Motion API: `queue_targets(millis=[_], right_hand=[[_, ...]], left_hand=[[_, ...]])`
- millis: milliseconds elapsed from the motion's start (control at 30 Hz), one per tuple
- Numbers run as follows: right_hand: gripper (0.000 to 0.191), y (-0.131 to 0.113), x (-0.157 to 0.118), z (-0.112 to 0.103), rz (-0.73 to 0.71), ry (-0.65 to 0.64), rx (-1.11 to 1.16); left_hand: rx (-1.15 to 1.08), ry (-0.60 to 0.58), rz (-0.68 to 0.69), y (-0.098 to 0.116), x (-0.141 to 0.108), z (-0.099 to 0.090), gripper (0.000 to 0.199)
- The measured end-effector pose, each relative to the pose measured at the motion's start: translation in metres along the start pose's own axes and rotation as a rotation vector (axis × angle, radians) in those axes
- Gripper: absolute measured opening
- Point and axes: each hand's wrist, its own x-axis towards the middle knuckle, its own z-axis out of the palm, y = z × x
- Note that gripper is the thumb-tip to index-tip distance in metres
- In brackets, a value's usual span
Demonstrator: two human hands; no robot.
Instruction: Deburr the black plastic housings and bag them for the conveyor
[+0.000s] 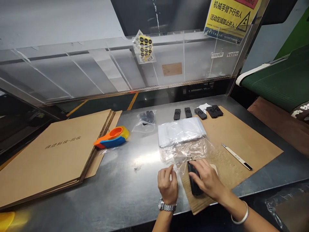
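Free lane: bare table (135, 193) between the cardboard stack (65, 148) and the left fingers (162, 176). Obstacles: the tape dispenser (112, 137) at the stack's edge; the plastic bags (182, 130) ahead of the right fingers (200, 167); 5 black devices (201, 113) beyond the bags.

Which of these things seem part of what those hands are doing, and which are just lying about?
Probably in use:
- black device, under the right hand
- brown sheet beneath it
- perhaps the plastic bags, just beyond the left hand

Apparently lying about:
- tape dispenser
- cardboard stack
- pale slim tool
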Motion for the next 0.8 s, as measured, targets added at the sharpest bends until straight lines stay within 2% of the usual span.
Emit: queue_targets(millis=[67, 200, 267, 333, 433, 533, 633, 800], right_hand=[[0.025, 0.008, -0.017, 0.011, 0.138, 0.029, -0.059], [0.018, 0.026, -0.051, 0.037, 0.305, -0.014, -0.104], [0.020, 0.032, -0.061, 0.037, 0.336, -0.044, -0.078], [0.024, 0.033, -0.066, 0.025, 0.329, -0.076, -0.027], [0.028, 0.024, -0.072, 0.001, 0.281, -0.167, 0.164], [0.026, 0.010, -0.077, -0.009, 0.290, -0.348, 0.541], [0.032, 0.007, -0.081, 0.002, 0.417, -0.486, 0.794], [0.038, 0.024, -0.090, 0.021, 0.530, -0.471, 0.796]], left_hand=[[0.081, 0.025, -0.019, -0.007, 0.000, -0.001, 0.020], [0.193, -0.058, -0.047, -0.012, -0.007, 0.000, 0.011], [0.224, -0.100, -0.059, -0.008, -0.012, 0.001, 0.012], [0.241, -0.133, -0.074, -0.003, -0.015, 0.002, 0.016], [0.233, -0.206, -0.095, 0.004, -0.016, 0.004, 0.020], [0.192, -0.302, -0.119, 0.010, -0.016, 0.008, 0.018], [0.126, -0.412, -0.137, 0.012, -0.016, 0.009, 0.018], [0.003, -0.573, -0.107, 0.009, -0.015, 0.000, 0.022]])
